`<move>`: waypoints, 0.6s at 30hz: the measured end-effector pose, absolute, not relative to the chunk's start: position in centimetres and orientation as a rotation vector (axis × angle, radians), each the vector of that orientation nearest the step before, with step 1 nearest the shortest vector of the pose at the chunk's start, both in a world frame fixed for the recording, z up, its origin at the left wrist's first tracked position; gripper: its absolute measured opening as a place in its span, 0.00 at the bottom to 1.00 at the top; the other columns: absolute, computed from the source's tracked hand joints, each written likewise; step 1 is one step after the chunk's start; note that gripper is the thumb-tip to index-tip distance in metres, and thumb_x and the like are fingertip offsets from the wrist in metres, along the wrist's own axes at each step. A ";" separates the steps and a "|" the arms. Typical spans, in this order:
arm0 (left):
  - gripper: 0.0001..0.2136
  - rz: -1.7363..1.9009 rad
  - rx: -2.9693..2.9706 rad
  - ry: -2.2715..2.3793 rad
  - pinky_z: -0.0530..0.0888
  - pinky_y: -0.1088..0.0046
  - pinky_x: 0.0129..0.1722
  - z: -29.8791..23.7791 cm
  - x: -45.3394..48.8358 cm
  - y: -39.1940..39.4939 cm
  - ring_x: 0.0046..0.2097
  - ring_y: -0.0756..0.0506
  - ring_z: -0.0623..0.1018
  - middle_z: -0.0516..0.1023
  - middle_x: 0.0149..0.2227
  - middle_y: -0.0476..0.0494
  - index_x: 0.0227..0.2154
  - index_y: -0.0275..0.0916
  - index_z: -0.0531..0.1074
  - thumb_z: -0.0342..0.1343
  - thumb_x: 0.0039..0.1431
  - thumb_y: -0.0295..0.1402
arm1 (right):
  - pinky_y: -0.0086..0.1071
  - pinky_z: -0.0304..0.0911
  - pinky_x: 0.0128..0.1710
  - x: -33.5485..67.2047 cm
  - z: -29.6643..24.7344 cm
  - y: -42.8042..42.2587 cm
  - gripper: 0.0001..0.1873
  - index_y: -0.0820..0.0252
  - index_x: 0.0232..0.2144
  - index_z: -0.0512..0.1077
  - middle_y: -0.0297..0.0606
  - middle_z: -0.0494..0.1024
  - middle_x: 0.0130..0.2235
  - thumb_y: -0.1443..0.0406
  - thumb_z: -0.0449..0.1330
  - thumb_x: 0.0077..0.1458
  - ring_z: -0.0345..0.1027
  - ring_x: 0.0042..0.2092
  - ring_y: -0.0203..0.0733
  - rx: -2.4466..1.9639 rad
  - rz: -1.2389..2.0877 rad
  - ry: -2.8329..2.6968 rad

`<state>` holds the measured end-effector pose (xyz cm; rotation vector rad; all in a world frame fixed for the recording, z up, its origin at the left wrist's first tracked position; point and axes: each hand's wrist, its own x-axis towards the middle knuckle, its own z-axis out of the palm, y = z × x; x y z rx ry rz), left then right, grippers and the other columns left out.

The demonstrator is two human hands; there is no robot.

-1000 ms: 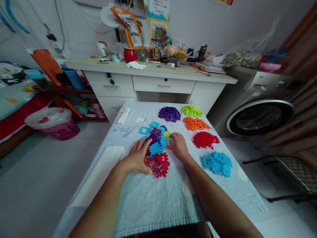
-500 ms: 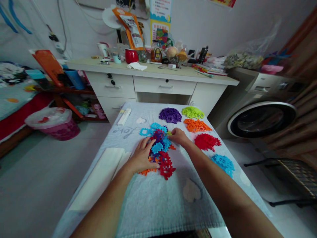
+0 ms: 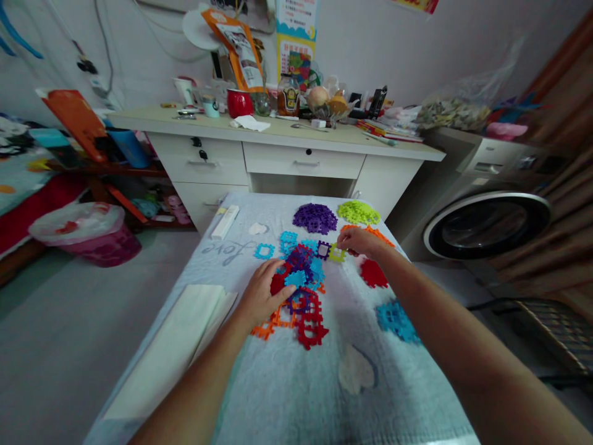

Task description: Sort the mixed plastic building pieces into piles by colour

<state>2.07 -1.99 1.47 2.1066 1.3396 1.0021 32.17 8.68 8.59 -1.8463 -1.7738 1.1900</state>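
Note:
A mixed pile of interlocking plastic building pieces (image 3: 296, 279) in blue, red, purple and orange lies in mid-table. My left hand (image 3: 265, 295) rests at its left side, thumb and fingers apart around a red piece (image 3: 279, 281). My right hand (image 3: 360, 241) is closed at a yellow-green square piece (image 3: 337, 253), its fingertips at the piece's right edge. A purple square piece (image 3: 323, 250) adjoins that one on the left. Sorted heaps stand beyond and to the right: purple (image 3: 315, 218), yellow-green (image 3: 359, 212), red (image 3: 373, 273) and blue (image 3: 397, 321). My right hand partly covers the orange heap (image 3: 380, 235).
A pale cloth with a heart print covers the table (image 3: 296, 383). Folded white material (image 3: 171, 346) lies along the left side, a white box (image 3: 225, 222) farther back. Beyond stands a cluttered white desk (image 3: 194, 148); a washing machine (image 3: 486, 210) is at the right.
My right hand has moved right, away from the pile, and the yellow-green and purple pieces now show beside it. My left fingers have shifted slightly. The camera view has shifted a little.

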 end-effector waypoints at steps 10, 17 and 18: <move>0.23 1.035 2.142 1.404 0.67 0.54 0.61 1.1 1.9 -1.4 0.59 0.39 0.70 0.71 0.57 0.37 0.54 0.40 0.68 0.55 0.59 0.46 | 0.25 0.59 0.25 32.0 9.9 8.2 0.16 0.60 0.45 0.76 0.33 0.75 0.25 0.71 0.58 0.54 0.66 0.24 0.32 -1.848 1.006 -2.398; 0.22 1.043 2.096 1.418 0.67 0.54 0.60 0.9 1.9 -1.3 0.59 0.39 0.70 0.72 0.56 0.38 0.52 0.40 0.69 0.55 0.59 0.47 | 0.31 0.64 0.48 29.4 10.6 7.5 0.23 0.59 0.47 0.78 0.44 0.79 0.49 0.76 0.52 0.54 0.73 0.49 0.45 -1.880 0.426 -2.898; 0.22 1.051 2.084 1.417 0.67 0.54 0.60 0.9 1.8 -1.3 0.58 0.39 0.71 0.72 0.55 0.38 0.52 0.40 0.70 0.55 0.60 0.46 | 0.31 0.64 0.48 29.4 10.9 7.6 0.22 0.59 0.48 0.78 0.45 0.79 0.49 0.76 0.53 0.54 0.73 0.49 0.45 -1.881 0.402 -2.889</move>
